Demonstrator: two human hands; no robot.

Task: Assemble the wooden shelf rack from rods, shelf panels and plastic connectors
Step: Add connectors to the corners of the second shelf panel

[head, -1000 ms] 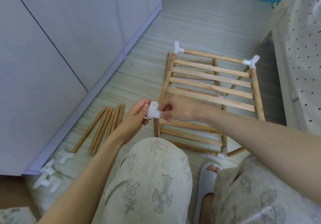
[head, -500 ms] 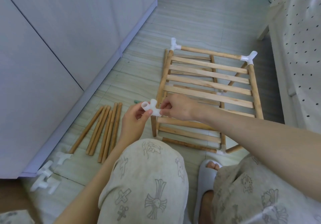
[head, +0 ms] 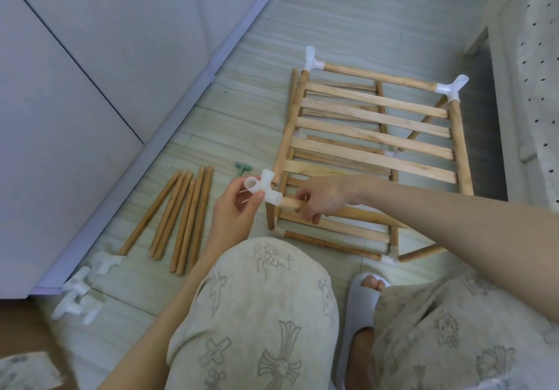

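Now, step in hand: a corner joint is being made; the left hand point(head: 234, 205) pinches a white plastic multi-socket connector point(head: 263, 190) while the right hand point(head: 320, 197) grips a round wooden rod point(head: 291, 203) whose end sits at, or just inside, the connector's lower socket.
Left fingers: thumb and forefingers closed on the connector, holding it above the floor.
Right fingers: curled round the rod close behind its free end.
Rack so far: a partly built wooden slatted shelf frame point(head: 372, 135) lies on the pale tiled floor point(head: 348, 14) ahead of the knees, with white connectors already on its far corners; the joint is at its near-left corner.
Spare parts: a bundle of loose wooden rods point(head: 181, 217) lies on the floor left of the frame, and a cluster of spare white connectors point(head: 80, 293) sits near the base of the grey cabinet point(head: 90, 57).
Next move, as I judge it: line the rod with the socket and push it fully home, then fit the upright socket to the frame's side rod; a skewed entry could jam.
Hard to tell: how deep the rod sits in the socket; the right hand hides the rod's run behind it.
Also unclear: a small green T-shaped object point(head: 240, 168) beside the connector, purpose unknown; the lower shelf panel is half hidden under the upper slats.
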